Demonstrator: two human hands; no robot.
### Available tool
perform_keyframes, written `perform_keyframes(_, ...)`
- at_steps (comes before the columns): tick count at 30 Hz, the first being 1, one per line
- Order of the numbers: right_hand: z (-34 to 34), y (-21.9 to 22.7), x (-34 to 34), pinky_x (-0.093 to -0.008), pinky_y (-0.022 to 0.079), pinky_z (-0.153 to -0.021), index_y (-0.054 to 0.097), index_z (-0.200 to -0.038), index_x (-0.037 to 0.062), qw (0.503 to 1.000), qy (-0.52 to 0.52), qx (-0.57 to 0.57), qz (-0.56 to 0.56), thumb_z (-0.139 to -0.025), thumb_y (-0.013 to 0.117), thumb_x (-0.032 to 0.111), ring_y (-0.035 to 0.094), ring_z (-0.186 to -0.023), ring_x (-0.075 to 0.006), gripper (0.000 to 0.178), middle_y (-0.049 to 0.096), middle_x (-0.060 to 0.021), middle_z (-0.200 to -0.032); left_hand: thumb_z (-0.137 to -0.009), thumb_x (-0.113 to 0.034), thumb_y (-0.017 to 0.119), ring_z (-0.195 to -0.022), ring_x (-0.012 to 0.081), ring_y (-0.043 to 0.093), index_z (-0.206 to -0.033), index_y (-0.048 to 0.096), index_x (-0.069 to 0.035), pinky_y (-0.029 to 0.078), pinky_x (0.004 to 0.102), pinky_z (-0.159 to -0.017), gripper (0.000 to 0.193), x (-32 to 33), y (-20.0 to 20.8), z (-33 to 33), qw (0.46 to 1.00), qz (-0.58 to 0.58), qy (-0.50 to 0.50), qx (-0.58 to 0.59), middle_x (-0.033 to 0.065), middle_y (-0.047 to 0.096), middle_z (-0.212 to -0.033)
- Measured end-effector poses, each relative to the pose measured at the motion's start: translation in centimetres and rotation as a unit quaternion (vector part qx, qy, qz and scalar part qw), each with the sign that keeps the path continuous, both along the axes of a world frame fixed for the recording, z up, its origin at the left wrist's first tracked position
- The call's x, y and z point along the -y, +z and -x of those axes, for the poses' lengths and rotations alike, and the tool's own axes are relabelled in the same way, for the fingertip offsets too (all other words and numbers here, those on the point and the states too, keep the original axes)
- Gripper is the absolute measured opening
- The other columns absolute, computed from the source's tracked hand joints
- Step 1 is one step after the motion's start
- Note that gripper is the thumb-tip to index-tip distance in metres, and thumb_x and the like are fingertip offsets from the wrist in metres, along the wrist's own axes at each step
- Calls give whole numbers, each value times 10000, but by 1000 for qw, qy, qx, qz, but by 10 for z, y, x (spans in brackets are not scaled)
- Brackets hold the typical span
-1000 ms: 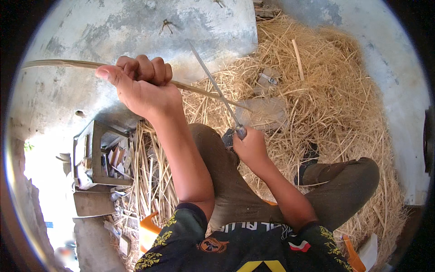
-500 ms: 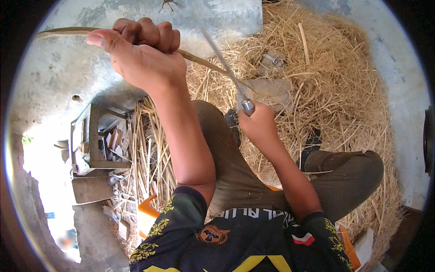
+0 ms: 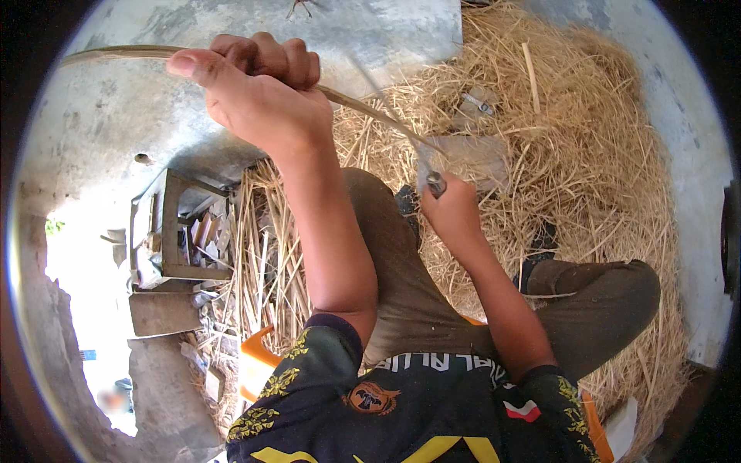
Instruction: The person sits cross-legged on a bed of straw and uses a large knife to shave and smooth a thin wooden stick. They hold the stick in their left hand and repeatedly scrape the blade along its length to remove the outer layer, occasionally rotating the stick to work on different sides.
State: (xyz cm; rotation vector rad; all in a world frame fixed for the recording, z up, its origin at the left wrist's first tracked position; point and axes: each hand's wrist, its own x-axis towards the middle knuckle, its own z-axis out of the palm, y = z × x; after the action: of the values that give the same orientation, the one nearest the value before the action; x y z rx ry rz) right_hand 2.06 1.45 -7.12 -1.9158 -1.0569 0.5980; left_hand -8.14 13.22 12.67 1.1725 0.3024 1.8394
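Note:
My left hand (image 3: 266,104), raised at the upper left, is closed round a long, thin bamboo strip (image 3: 363,109). One end of the strip runs off to the left; the other slopes down to the right, past my right hand. In my closed right hand (image 3: 454,216) is a long-bladed knife (image 3: 435,184) with a metal collar at its handle. Its blade, blurred by motion, points up and to the left and crosses the strip close to its lower end. Whether blade and strip touch, I cannot tell.
Pale shavings (image 3: 587,154) are heaped across the floor on the right, around a flat grey block (image 3: 482,158). To the left lie loose bamboo strips (image 3: 266,239), beside a wooden box frame (image 3: 174,266) holding scraps. Orange chair parts (image 3: 258,355) show beside my body.
The whole view has shifted slightly, so both hands sit a little further right in the picture. The knife blade has swung slightly and is blurrier. Both grips stay the same.

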Motion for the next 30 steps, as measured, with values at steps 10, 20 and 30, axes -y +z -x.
perform_keyframes(10,-5,17,4,-434,469,-570,634,-747,-51,995,26,-94,-24,-817,645,191,627,-561,-321,252,608,-199,-605,-892,-722,496,-473,98,99,-670,355,-184,83,295,-458,599,2,2,-7,996,-21,-79,25,-49,187,-511)
perform_keyframes(20,1,34,13,-486,522,-658,647,-820,-43,998,13,-61,14,-831,660,211,653,-728,-459,255,656,-259,-743,-930,-692,465,-464,91,111,-647,335,-185,90,295,-452,594,18,4,-13,998,-31,-57,2,-56,184,-517)
perform_keyframes(30,-36,-51,3,-423,513,-636,654,-821,-78,988,-46,-74,129,-811,648,170,678,-657,-359,249,638,-241,-664,-896,-686,530,-468,84,134,-656,310,-189,96,289,-442,594,18,4,-22,996,-40,-81,3,-57,189,-529)
